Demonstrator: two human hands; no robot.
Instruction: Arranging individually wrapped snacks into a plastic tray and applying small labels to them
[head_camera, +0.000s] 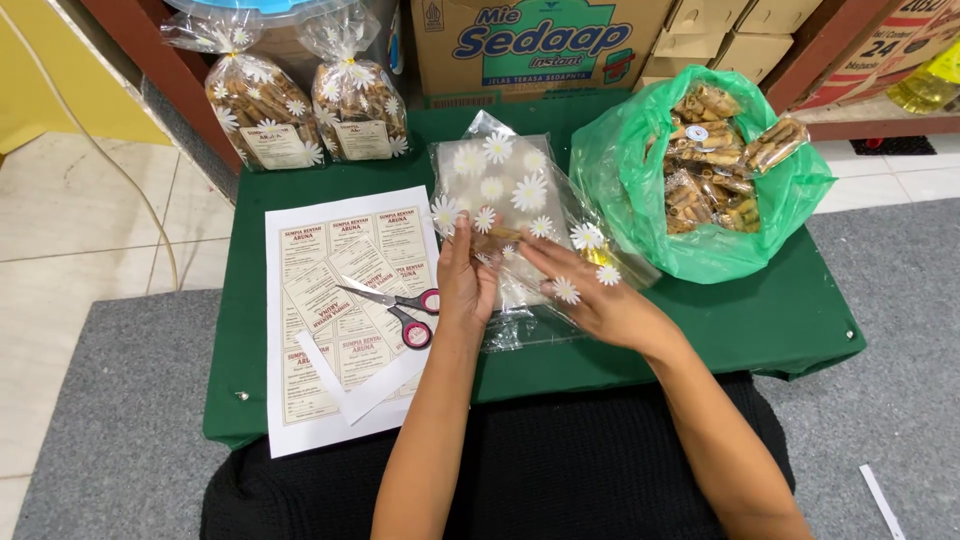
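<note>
A person sits at a low table covered in a green cloth, seen from above. At the centre lies a stack of clear cellophane bags printed with white daisies. The film looks very light, thin and slippery, likely to crinkle and cling sheet to sheet, so it is probably best taken at an open edge or corner and peeled apart with the fingertips.

The left hand rests on the lower left part of the stack, fingers close together and lightly curled, pinching or pressing the film. The right hand lies flat and fairly spread over the lower right part, fingertips pointing to about ten o'clock, holding the bags down.

At nine o'clock from the hands, scissors with red-pink handles lie on a white sheet of printed labels. At two o'clock sits an open green plastic bag of rolled snacks. At eleven o'clock stand two filled, labelled daisy bags, and at twelve o'clock a cardboard box.
</note>
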